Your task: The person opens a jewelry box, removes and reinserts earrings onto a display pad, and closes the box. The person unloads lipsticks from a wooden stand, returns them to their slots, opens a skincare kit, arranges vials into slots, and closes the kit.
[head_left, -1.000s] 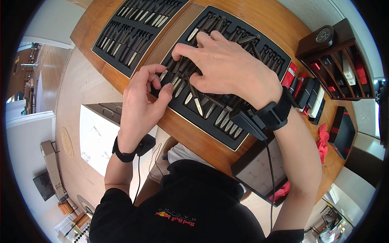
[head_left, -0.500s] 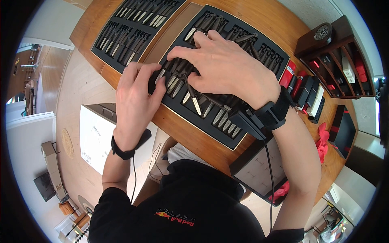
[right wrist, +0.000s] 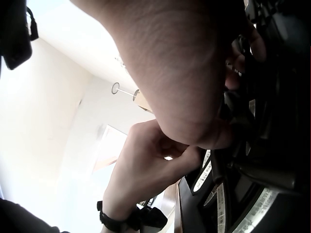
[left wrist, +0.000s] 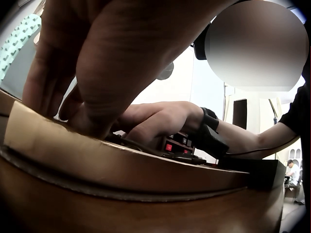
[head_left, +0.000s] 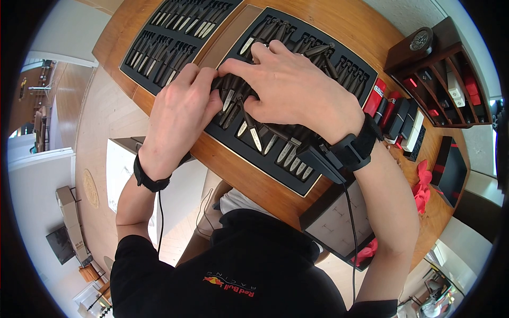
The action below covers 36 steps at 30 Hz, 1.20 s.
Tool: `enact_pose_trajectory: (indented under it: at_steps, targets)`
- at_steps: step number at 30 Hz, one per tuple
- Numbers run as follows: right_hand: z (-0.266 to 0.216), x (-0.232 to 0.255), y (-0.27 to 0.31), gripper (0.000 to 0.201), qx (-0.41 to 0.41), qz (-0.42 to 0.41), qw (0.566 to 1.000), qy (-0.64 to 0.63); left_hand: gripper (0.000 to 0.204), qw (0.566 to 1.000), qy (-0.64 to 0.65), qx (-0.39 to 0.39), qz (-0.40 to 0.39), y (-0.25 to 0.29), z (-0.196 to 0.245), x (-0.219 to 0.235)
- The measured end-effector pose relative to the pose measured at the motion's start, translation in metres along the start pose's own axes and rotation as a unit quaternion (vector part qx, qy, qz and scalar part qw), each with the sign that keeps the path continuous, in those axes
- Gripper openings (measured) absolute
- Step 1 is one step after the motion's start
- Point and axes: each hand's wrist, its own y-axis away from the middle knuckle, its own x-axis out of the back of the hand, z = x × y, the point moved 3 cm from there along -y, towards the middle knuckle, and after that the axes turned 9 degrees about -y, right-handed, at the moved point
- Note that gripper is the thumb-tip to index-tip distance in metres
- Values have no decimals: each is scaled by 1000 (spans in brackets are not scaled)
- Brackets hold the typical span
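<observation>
In the head view, slim dark pieces with pale labelled ends (head_left: 254,137) fill a black tray (head_left: 304,186); several lie loose and crossed. My left hand (head_left: 183,114) is at the tray's near left corner, fingers bent down and thumb close to them; whatever is between their tips is hidden. Spread over the middle pieces, my right hand (head_left: 299,93) has bent fingers, its index tip close to the left fingertips. The right wrist view shows its thumb (right wrist: 218,136) against dark pieces and the left hand (right wrist: 146,170) beside the tray. The left wrist view shows the tray's side wall (left wrist: 97,162).
A second filled tray (head_left: 127,73) lies to the left on the wooden table (head_left: 233,169). On the right are small red and black boxes (head_left: 397,119), a dark wooden rack (head_left: 424,79), red ribbon (head_left: 422,185) and an open black box (head_left: 448,169). An open box (head_left: 339,217) stands near the body.
My left hand has moved up and inward to the right index fingertip, and its thumb and fingers have drawn closer. The right hand has stayed nearly in place.
</observation>
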Motion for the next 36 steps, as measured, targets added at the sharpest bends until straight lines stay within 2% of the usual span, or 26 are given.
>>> enact_pose_trajectory:
  at_steps: [9, 13, 19, 24, 31, 36]
  targets:
    - [0, 1, 0, 59, -4, 1, 1000, -9, 22, 999, 36, 11, 0, 1, -1, 1]
    - [0, 0, 0, 60, -1, 10, 1000, -7, 22, 997, 70, -7, -6, 0, -14, -1]
    - [-1, 3, -2, 61, -1, -7, 1000, -12, 18, 991, 127, -13, -47, -9, -22, 5]
    - [1, 7, -5, 59, -43, -18, 998, -50, 21, 984, 172, -24, -26, -35, -29, 3]
    - [5, 8, -3, 60, -30, -20, 998, -61, 28, 991, 93, -90, -18, -67, -19, -11]
    - [7, 8, -4, 65, -32, -38, 997, -61, 28, 992, 92, -75, -51, -74, -13, -16]
